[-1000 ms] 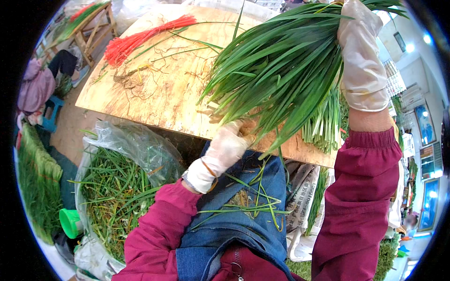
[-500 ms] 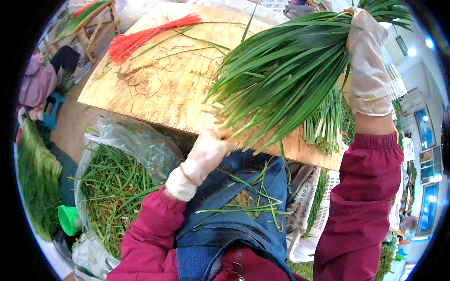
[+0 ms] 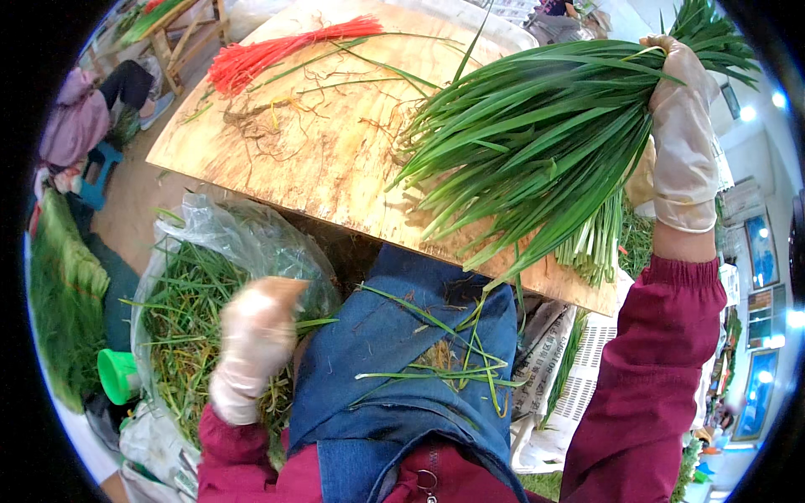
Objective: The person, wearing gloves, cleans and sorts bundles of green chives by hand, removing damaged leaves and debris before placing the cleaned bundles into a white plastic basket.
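My right hand [image 3: 683, 134], in a thin pale glove, is raised and shut on a thick bunch of long green chive-like leaves [image 3: 537, 142], whose tips fan out to the left over a wooden board [image 3: 319, 168]. My left hand [image 3: 251, 335], also gloved and motion-blurred, hovers low over a clear plastic bag [image 3: 210, 243] holding loose green trimmings. Its fingers look curled, but the blur hides whether it holds anything. A blue apron [image 3: 411, 335] on my lap carries a few stray leaves.
A bundle of red ties [image 3: 277, 50] and dry roots lie on the board's far side. Another bunch of stalks [image 3: 595, 243] lies at its right edge. A green cup [image 3: 117, 373] sits beside the bag, a white crate [image 3: 587, 369] is lower right, and a seated person [image 3: 80, 117] is far left.
My left hand has left the base of the bunch and swung down and left over the plastic bag. My right hand has lifted the bunch slightly higher and to the right.
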The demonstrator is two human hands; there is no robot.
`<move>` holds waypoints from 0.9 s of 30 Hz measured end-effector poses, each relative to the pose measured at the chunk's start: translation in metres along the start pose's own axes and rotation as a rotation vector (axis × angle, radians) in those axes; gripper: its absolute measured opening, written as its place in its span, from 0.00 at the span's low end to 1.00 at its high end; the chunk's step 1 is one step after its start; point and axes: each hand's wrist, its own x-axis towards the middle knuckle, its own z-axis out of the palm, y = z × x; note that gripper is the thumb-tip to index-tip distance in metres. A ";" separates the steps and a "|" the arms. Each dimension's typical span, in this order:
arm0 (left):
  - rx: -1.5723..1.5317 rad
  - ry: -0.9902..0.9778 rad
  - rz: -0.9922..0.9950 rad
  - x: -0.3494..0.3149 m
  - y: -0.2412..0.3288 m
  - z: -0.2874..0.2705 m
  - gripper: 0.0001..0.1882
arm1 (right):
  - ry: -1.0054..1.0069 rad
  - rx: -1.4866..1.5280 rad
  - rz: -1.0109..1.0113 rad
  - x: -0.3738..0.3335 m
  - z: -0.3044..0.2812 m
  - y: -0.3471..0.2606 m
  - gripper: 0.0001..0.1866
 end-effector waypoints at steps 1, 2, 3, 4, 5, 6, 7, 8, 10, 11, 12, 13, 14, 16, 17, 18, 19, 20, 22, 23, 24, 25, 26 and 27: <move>-0.245 -0.048 0.139 0.019 0.024 0.018 0.09 | 0.037 0.028 0.048 -0.003 -0.001 -0.002 0.14; -0.290 -0.042 0.310 0.029 0.037 0.038 0.10 | 0.115 0.087 0.120 -0.008 0.008 -0.015 0.14; -0.231 -0.135 0.304 0.043 0.057 0.045 0.12 | 0.189 0.138 0.194 -0.016 0.019 -0.025 0.14; -0.188 -0.230 0.308 0.058 0.076 0.053 0.13 | 0.270 0.173 0.262 -0.022 0.026 -0.035 0.13; -0.136 -0.179 0.239 0.069 0.083 0.070 0.14 | 0.352 0.215 0.327 -0.027 0.030 -0.046 0.13; -0.078 -0.130 0.165 0.080 0.084 0.091 0.15 | 0.344 0.178 0.330 -0.025 0.030 -0.044 0.13; -0.068 -0.131 0.131 0.091 0.085 0.105 0.15 | 0.337 0.144 0.333 -0.022 0.029 -0.042 0.13; -0.062 -0.134 0.098 0.103 0.085 0.118 0.14 | 0.242 0.021 0.267 -0.011 0.020 -0.024 0.14; -0.170 -0.151 0.040 0.116 0.092 0.124 0.13 | 0.135 -0.143 0.200 -0.004 0.011 -0.019 0.14; -0.280 -0.167 0.008 0.120 0.095 0.125 0.13 | 0.117 -0.181 0.204 -0.008 0.009 -0.020 0.14; -0.329 -0.202 -0.009 0.120 0.094 0.121 0.13 | 0.133 -0.130 0.251 -0.009 0.012 -0.023 0.13; -0.375 -0.233 -0.030 0.120 0.092 0.115 0.14 | 0.149 -0.075 0.298 -0.012 0.016 -0.026 0.12; -0.395 -0.259 -0.048 0.117 0.090 0.108 0.14 | 0.212 0.047 0.384 -0.014 0.020 -0.029 0.11; -0.366 -0.255 -0.063 0.102 0.094 0.071 0.14 | 0.229 0.206 0.416 -0.013 0.016 -0.030 0.11; -0.317 -0.231 -0.068 0.094 0.097 0.050 0.14 | 0.175 0.239 0.374 -0.008 0.011 -0.020 0.10; -0.291 -0.194 -0.048 0.087 0.089 0.045 0.12 | 0.129 0.265 0.319 -0.002 0.001 -0.017 0.10; -0.266 -0.159 -0.031 0.079 0.081 0.041 0.11 | 0.101 0.304 0.308 0.004 -0.009 -0.014 0.11; -0.214 -0.191 -0.053 0.074 0.081 0.025 0.07 | 0.069 0.352 0.300 0.011 -0.018 -0.011 0.12; -0.274 -0.232 -0.040 0.059 0.065 0.007 0.05 | -0.049 0.346 0.220 0.011 -0.019 -0.006 0.14; -0.364 -0.257 -0.056 0.049 0.050 0.006 0.04 | -0.115 0.274 0.133 0.006 -0.021 -0.005 0.14; -0.443 -0.272 -0.070 0.038 0.038 0.002 0.04 | -0.172 0.220 0.039 0.001 -0.024 -0.011 0.14; -0.412 -0.277 -0.126 0.028 0.030 -0.001 0.04 | -0.246 0.041 -0.133 -0.009 -0.029 -0.016 0.14; -0.445 -0.222 -0.120 0.024 0.024 -0.001 0.04 | -0.282 -0.034 -0.231 -0.019 -0.032 -0.018 0.14; -0.466 -0.161 -0.126 0.019 0.018 -0.003 0.04 | -0.317 -0.087 -0.329 -0.029 -0.030 -0.018 0.14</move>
